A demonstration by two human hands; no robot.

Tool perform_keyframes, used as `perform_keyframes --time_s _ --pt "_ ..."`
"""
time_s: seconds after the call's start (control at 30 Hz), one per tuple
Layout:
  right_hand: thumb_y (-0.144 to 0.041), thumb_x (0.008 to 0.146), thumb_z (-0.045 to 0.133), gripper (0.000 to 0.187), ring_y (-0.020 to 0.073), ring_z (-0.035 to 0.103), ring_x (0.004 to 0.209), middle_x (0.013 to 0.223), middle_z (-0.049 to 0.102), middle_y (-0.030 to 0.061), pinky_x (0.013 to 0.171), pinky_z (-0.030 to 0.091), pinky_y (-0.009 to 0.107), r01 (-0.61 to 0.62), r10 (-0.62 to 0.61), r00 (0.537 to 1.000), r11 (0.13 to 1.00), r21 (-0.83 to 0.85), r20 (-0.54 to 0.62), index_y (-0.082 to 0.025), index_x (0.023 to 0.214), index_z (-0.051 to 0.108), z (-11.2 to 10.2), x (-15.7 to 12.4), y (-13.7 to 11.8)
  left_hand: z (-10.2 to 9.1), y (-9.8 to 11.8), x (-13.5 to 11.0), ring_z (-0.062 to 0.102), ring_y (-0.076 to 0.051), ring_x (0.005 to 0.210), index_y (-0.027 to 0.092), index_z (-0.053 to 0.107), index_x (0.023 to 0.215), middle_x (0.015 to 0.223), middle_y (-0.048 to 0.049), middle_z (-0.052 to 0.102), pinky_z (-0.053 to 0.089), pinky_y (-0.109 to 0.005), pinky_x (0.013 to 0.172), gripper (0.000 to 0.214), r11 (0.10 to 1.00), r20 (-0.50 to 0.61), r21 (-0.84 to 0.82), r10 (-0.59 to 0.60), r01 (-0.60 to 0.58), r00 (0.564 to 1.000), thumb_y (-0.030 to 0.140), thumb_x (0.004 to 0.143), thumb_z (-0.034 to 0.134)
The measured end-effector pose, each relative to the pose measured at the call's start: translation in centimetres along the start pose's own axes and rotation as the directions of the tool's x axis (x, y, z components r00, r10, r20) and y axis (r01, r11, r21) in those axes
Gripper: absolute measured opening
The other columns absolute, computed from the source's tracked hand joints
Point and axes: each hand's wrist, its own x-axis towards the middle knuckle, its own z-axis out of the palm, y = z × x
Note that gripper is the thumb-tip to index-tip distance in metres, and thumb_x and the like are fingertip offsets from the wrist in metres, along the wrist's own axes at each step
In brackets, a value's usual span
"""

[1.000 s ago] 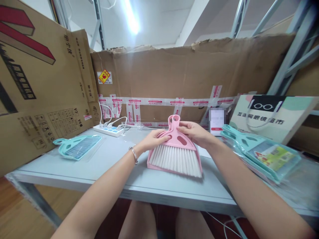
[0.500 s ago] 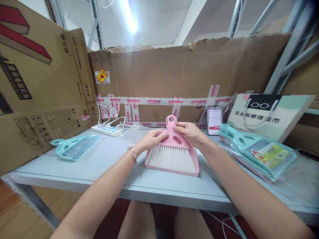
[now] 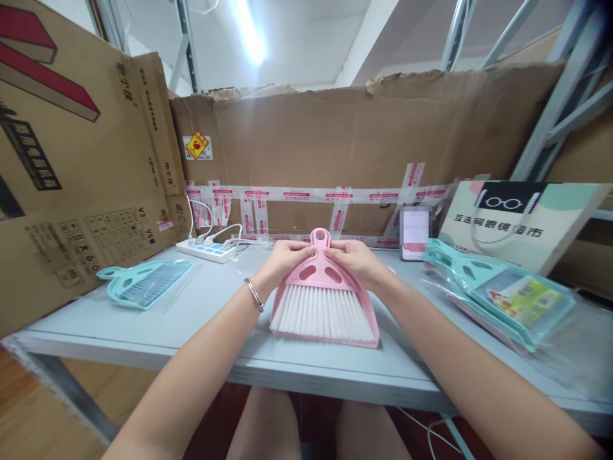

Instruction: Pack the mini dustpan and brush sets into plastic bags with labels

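Observation:
A pink hand brush [image 3: 322, 310] with white bristles lies nested in a pink dustpan [image 3: 371, 319], bristles toward me, over the middle of the table. My left hand [image 3: 288, 260] grips the left side of the stacked handles, thumb on top. On the opposite side, my right hand [image 3: 355, 259] pinches the same handles with its thumb on top as well. Most fingers of both hands are hidden behind the set. The handle's hanging hole shows above the thumbs.
A bagged teal brush-and-dustpan set [image 3: 148, 284] lies at left, and more bagged sets [image 3: 507, 294] are stacked at right. Behind stand a power strip [image 3: 207, 250], a phone [image 3: 414, 235], a paper bag [image 3: 520, 220] and a cardboard wall [image 3: 306, 140]. The table's front edge [image 3: 335, 382] is near my legs.
The brush and dustpan have shifted slightly left and toward me. My right hand has moved left along with them, and its thumb now lies on the handle opposite my left thumb.

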Motion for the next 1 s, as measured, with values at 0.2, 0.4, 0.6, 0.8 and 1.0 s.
perform_keyframes --time_s 0.2,0.4,0.6,0.8,1.0 --pt "-0.02 0.065 0.069 0.014 0.0121 0.06 0.053 0.062 0.069 0.0011 0.051 0.047 0.021 0.001 -0.002 1.0 0.999 -0.032 -0.019 -0.015 0.078 0.071 0.13 0.16 0.21 -0.07 0.3 0.03 0.055 -0.013 0.058 0.011 0.073 0.07 0.065 -0.0054 0.068 0.042 -0.027 0.06 0.025 0.997 0.001 -0.061 -0.042 0.042 0.999 0.029 0.054 0.078" --pt "-0.017 0.074 0.061 0.014 0.0116 0.062 0.058 0.067 0.07 0.0028 0.054 0.048 0.019 -0.022 0.025 0.999 0.996 -0.082 0.034 -0.013 0.084 0.07 -0.16 0.29 0.39 -0.18 0.13 0.26 0.054 -0.011 0.056 0.011 0.072 0.068 0.061 -0.0042 0.066 0.042 -0.026 0.058 0.023 0.996 0.0 -0.07 -0.06 0.06 0.998 0.027 0.053 0.079" --pt "-0.015 0.076 0.058 0.014 0.0121 0.063 0.061 0.074 0.071 0.004 0.059 0.049 0.02 -0.032 0.035 0.997 0.999 -0.038 0.07 -0.014 0.085 0.069 -0.31 0.23 0.35 -0.21 0.03 0.21 0.056 -0.013 0.058 0.01 0.072 0.069 0.064 -0.0057 0.067 0.043 -0.027 0.058 0.025 0.995 0.023 -0.091 -0.049 0.051 0.999 0.029 0.053 0.078" --pt "-0.015 0.079 0.055 0.017 0.0121 0.063 0.061 0.075 0.071 0.0041 0.06 0.05 0.022 -0.03 0.035 0.993 0.999 -0.043 0.111 -0.014 0.089 0.068 -0.41 0.31 0.53 -0.16 0.17 0.17 0.055 -0.012 0.055 0.01 0.071 0.065 0.059 -0.0042 0.066 0.042 -0.026 0.057 0.02 0.992 -0.005 -0.099 -0.079 0.078 0.997 0.024 0.053 0.078" --pt "-0.014 0.078 0.055 0.015 0.0112 0.063 0.06 0.071 0.071 0.0036 0.057 0.049 0.02 -0.035 0.039 0.997 0.998 -0.06 0.071 -0.014 0.085 0.069 -0.31 0.48 0.81 -0.16 0.22 0.27 0.054 -0.011 0.052 0.011 0.071 0.062 0.056 -0.0036 0.065 0.042 -0.026 0.056 0.014 0.988 -0.023 -0.11 -0.115 0.111 0.993 0.02 0.054 0.077"
